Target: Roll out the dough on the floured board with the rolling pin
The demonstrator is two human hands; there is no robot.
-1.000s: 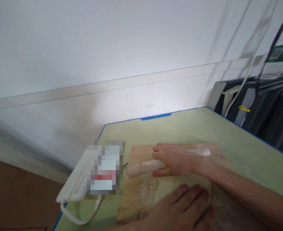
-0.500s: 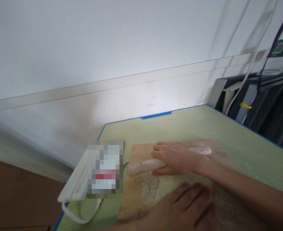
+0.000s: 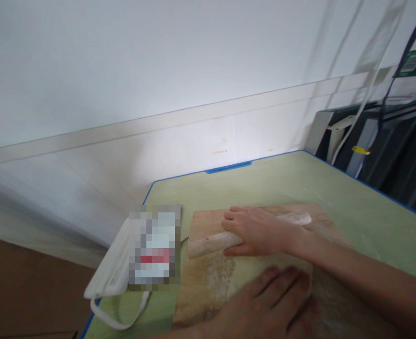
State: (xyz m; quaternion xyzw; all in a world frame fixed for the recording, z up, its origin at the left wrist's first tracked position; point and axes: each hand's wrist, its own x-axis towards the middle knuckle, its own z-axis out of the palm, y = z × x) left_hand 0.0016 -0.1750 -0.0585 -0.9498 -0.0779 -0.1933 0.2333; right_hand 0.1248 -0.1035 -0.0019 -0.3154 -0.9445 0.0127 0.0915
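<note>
My right hand (image 3: 255, 232) is wrapped over the middle of a flour-dusted wooden rolling pin (image 3: 209, 245), which lies slantwise near the far edge of a wooden board (image 3: 192, 295). Both ends of the pin show past the hand, and a small red mark sits on its left part. Closer to me, my left hand (image 3: 271, 296) lies flat with its fingers stretched out on a pale sheet of rolled dough (image 3: 246, 274). Part of the dough is hidden beneath this hand and the right forearm. Loose flour (image 3: 220, 278) covers the board left of the dough.
The board rests on a green table (image 3: 278, 176) with blue edging, against a white wall (image 3: 179, 155). To the left are a white item with a strap (image 3: 109, 263) and a blurred-out package (image 3: 158, 245). Dark panels (image 3: 402, 150) and hanging cords stand beyond the right edge.
Both hands, the rolling pin and the dough stay nearly in place. The view has shifted very slightly.
</note>
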